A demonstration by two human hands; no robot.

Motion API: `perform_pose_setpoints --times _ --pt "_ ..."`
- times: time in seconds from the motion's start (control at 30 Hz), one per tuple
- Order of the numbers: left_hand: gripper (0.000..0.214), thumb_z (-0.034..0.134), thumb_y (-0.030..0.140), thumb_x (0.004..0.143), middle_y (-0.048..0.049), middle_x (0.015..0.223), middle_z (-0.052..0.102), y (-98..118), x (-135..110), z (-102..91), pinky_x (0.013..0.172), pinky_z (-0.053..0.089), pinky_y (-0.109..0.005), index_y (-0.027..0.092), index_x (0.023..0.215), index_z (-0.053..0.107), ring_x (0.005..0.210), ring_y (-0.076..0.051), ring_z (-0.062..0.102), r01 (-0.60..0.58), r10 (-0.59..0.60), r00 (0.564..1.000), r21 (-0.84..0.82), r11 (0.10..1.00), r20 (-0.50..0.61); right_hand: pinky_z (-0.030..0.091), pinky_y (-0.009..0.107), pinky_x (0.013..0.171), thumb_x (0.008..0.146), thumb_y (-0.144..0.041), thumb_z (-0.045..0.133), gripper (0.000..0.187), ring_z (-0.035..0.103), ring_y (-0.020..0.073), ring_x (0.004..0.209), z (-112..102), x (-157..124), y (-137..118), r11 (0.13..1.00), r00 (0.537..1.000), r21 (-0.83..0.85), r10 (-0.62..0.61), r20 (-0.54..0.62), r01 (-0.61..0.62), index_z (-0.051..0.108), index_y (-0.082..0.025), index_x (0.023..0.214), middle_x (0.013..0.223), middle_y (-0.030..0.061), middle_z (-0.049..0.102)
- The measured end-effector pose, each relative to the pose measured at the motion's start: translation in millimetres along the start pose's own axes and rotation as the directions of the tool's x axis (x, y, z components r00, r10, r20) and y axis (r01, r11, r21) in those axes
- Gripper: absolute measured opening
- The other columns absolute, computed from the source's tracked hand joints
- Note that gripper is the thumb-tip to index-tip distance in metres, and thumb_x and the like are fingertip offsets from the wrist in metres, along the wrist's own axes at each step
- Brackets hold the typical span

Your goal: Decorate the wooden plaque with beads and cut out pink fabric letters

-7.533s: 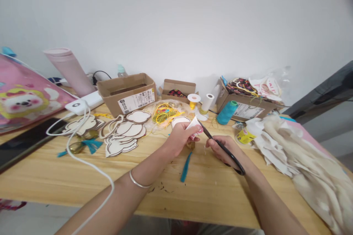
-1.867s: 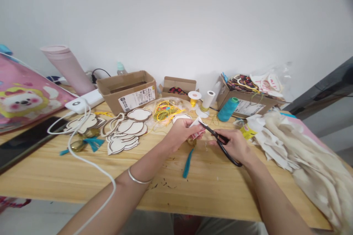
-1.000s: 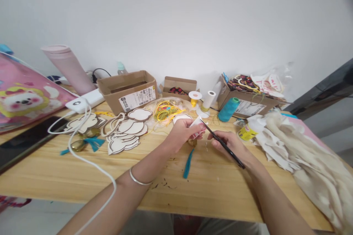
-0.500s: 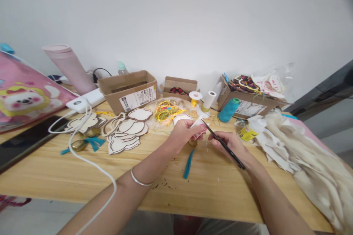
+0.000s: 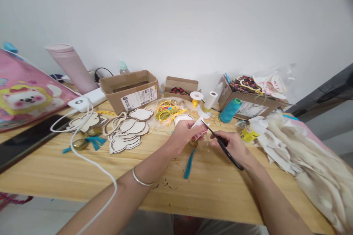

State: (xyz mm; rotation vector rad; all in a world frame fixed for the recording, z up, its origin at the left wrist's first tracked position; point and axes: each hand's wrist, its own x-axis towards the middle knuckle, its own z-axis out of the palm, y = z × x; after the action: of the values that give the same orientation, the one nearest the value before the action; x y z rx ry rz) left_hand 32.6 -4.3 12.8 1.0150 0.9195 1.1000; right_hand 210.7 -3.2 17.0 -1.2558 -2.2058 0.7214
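Note:
Near the middle of the table, my left hand [image 5: 185, 132] pinches a small white piece of cloth with red marks [image 5: 199, 123] between thumb and fingers. My right hand [image 5: 230, 146] is wrapped round black scissors [image 5: 225, 150], seen nearly edge-on. Their tip points up and left and meets the edge of the white piece. Whether the blades are parted I cannot make out. Below my left hand lies a teal tassel [image 5: 188, 165] on the wood. A white cloud-shaped board [image 5: 183, 118] is partly hidden behind that hand.
Cloud-shaped boards [image 5: 132, 126] are stacked left of my hands. Cardboard boxes [image 5: 110, 95], a teal thread cone [image 5: 230, 111] and a yellow-labelled glue bottle [image 5: 249, 132] stand around. A white cable [image 5: 93, 161] crosses my left forearm. Cream cloth [image 5: 311, 161] covers the right side.
Both hands keep nearly the same place, with the scissors' tip still at the white piece. The whole view has shifted very slightly.

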Motion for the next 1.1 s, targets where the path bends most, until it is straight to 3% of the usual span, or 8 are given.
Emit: perform_pose_setpoints --times 0.2,0.43,0.67,0.73,0.8,0.87,0.93,1.1 --pt "0.027 0.068 0.033 0.064 0.0001 0.056 0.054 1.8 -0.2 0.9 0.055 0.042 -0.022 0.012 0.054 0.053 0.053 -0.008 0.053 0.012 -0.012 1.000 -0.046 0.999 -0.001 0.025 0.020 0.041 0.073 -0.041 0.056 0.027 0.030 0.0076 0.045 1.2 1.4 1.2 1.000 0.999 0.002 -0.022 -0.029 0.022 0.059 -0.015 0.066 0.048 -0.0036 0.038" --pt "0.023 0.069 0.033 0.063 0.0018 0.059 0.052 3.2 -1.2 1.2 0.058 0.046 -0.022 0.012 0.064 0.059 0.053 -0.006 0.050 0.007 -0.006 1.000 -0.033 0.999 0.014 0.020 0.019 0.039 0.076 -0.050 0.047 0.038 0.027 0.0064 0.044 -2.1 3.0 4.3 0.979 0.992 0.201 0.012 0.128 -0.038 0.053 -0.015 0.064 0.050 -0.0045 0.033" --pt "0.024 0.074 0.027 0.058 -0.0009 0.067 0.057 14.9 -1.7 -0.2 0.058 0.048 -0.020 0.011 0.071 0.062 0.059 -0.006 0.052 0.061 -0.063 0.998 -0.196 0.979 0.000 0.019 0.019 0.039 0.075 -0.052 0.049 0.039 0.027 0.0062 0.044 -12.7 -1.0 2.6 0.968 0.979 0.236 0.035 0.202 -0.084 0.055 -0.014 0.068 0.051 -0.0053 0.032" --pt "0.021 0.072 0.025 0.059 -0.0012 0.069 0.059 18.7 -0.9 -3.3 0.060 0.049 -0.020 0.011 0.071 0.062 0.062 -0.007 0.053 0.034 -0.042 0.999 -0.237 0.971 -0.029 0.022 0.020 0.039 0.072 -0.052 0.054 0.038 0.030 0.0066 0.044 -14.8 -0.1 4.4 0.967 0.985 0.234 0.063 0.161 -0.100 0.056 -0.014 0.066 0.051 -0.0043 0.036" --pt "0.019 0.071 0.024 0.061 -0.0012 0.071 0.060 20.2 0.2 -6.0 0.062 0.049 -0.020 0.012 0.072 0.061 0.064 -0.008 0.055 -0.019 0.000 0.996 -0.223 0.975 -0.087 0.024 0.020 0.038 0.068 -0.050 0.058 0.036 0.034 0.0072 0.043 -14.8 1.8 6.0 0.959 0.991 0.252 0.131 0.011 -0.129 0.056 -0.015 0.065 0.050 -0.0037 0.040" --pt "0.019 0.070 0.024 0.061 -0.0005 0.068 0.059 17.7 1.0 -6.6 0.058 0.048 -0.019 0.012 0.073 0.061 0.060 -0.008 0.055 -0.061 0.046 0.990 -0.113 0.992 -0.132 0.027 0.021 0.037 0.064 -0.049 0.063 0.034 0.035 0.0078 0.041 -12.6 4.3 5.5 0.946 0.966 0.296 0.190 -0.173 -0.133 0.055 -0.016 0.068 0.048 -0.0044 0.041" --pt "0.021 0.070 0.027 0.061 0.0008 0.061 0.058 11.0 0.8 -4.4 0.049 0.043 -0.018 0.013 0.074 0.061 0.051 -0.007 0.052 -0.070 0.077 0.990 0.056 0.996 -0.118 0.030 0.021 0.037 0.060 -0.048 0.067 0.035 0.036 0.0081 0.041 -8.3 6.2 2.2 0.930 0.941 0.356 0.201 -0.273 -0.095 0.055 -0.018 0.074 0.049 -0.0048 0.042" --pt "0.031 0.069 0.030 0.061 0.0013 0.062 0.059 -9.3 -3.3 7.1 0.043 0.036 -0.018 0.015 0.086 0.061 0.047 -0.006 0.048 -0.100 0.100 0.995 0.259 0.961 0.015 0.041 0.023 0.046 0.057 -0.045 0.070 0.036 0.048 0.0104 0.051 7.1 6.3 -3.1 0.901 0.964 0.433 0.086 -0.250 0.032 0.056 -0.019 0.079 0.063 -0.0012 0.053"
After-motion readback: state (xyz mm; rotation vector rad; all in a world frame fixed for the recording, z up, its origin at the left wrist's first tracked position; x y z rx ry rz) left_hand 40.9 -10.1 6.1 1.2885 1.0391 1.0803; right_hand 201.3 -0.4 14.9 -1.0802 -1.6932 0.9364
